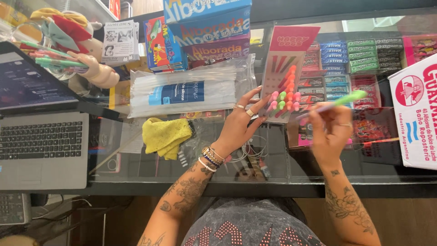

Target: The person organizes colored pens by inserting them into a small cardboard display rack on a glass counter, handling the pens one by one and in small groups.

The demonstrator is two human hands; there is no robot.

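Holding position at a glass worktop [150, 180], landmark item: the pen display card [286, 73], pink-topped, propped at a tilt near the worktop's middle.

- Left hand [239, 120]: on the card's lower left edge, fingers [258, 96] spread against it, steadying rather than clenched; rings and bracelets worn.
- Right hand [331, 130]: just right of the card, fingers closed around a green-capped pen [339, 101], which is blurred; its tip points back toward the card.
- Pens in card [286, 98]: a cluster of pink and green caps at the card's lower half, seated in rows.
- Bag of clear sticks [191, 91]: left of the card, lying flat.
- Yellow cloth [166, 135]: left of and below the card, crumpled.
- Laptop [43, 136]: far left of the card, open.
- Stacked boxes [205, 27]: behind the card, to its left.
- White packet [416, 118]: far right of the card.

Risk, as judged: the card stands only on the left hand's light support; a push from the pen could tip it and spill the seated pens onto the glass. A loose hold on the pen could drop it too.
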